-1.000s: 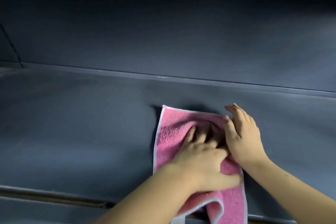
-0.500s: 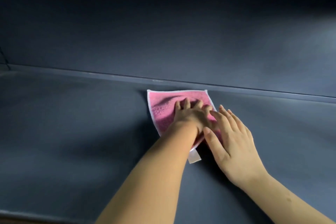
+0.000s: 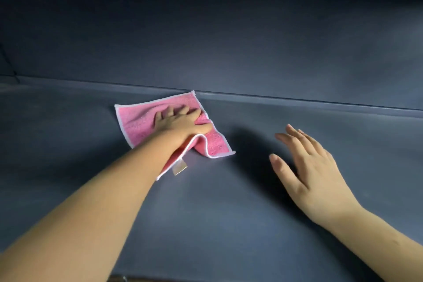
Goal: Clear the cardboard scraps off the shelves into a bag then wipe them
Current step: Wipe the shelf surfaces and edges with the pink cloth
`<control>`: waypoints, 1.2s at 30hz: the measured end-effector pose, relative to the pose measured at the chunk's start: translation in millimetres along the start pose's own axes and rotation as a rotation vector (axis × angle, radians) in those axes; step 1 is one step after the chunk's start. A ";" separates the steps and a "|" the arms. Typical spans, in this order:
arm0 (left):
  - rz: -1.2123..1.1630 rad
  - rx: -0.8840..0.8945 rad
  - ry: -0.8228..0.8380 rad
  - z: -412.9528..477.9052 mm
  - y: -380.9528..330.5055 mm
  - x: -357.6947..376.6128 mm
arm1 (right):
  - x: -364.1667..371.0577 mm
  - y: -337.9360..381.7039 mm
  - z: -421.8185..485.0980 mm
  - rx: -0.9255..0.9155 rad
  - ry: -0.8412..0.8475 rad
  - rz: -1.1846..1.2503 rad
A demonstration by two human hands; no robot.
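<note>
A pink cloth with a white hem lies on the dark grey shelf, its far corner touching the back edge. My left hand presses flat on the cloth with fingers spread, reaching deep into the shelf. The cloth's near part is bunched under my wrist, and a small tag sticks out below it. My right hand hovers over the bare shelf to the right of the cloth, fingers straight, holding nothing. No cardboard scraps are in view.
The shelf's back wall rises just behind the cloth, with a raised lip along the join. The shelf's front edge shows at the bottom of the view.
My left hand slid the cloth to the left along the back of the shelf. My right hand came off the cloth and now hangs apart to the right.
</note>
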State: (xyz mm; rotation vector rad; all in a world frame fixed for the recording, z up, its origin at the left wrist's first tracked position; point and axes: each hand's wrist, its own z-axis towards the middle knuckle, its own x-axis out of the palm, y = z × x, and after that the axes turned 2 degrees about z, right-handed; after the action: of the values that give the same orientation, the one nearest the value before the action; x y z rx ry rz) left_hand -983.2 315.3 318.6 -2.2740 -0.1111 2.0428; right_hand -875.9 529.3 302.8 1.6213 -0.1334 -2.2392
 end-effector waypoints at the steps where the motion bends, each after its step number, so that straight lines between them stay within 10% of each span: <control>1: 0.004 0.004 0.011 -8.0 6.1 0.8 | -0.4 1.6 0.0 -0.009 0.022 -0.039; 14: 0.057 0.403 -0.016 -125.0 18.8 21.1 | 31.3 85.5 20.9 0.065 0.081 0.056; 21: 0.084 -0.021 0.053 -128.8 122.4 2.4 | 26.7 95.7 14.8 0.005 0.141 -0.050; 36: 0.037 -0.067 0.029 -134.2 93.3 7.5 | 26.9 95.8 16.7 -0.078 0.144 -0.009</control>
State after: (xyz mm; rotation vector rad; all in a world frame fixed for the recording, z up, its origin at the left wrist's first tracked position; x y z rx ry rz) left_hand -849.1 221.6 315.2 -2.3611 -0.1385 2.0536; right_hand -875.6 428.8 312.0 1.7365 -0.0004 -2.0987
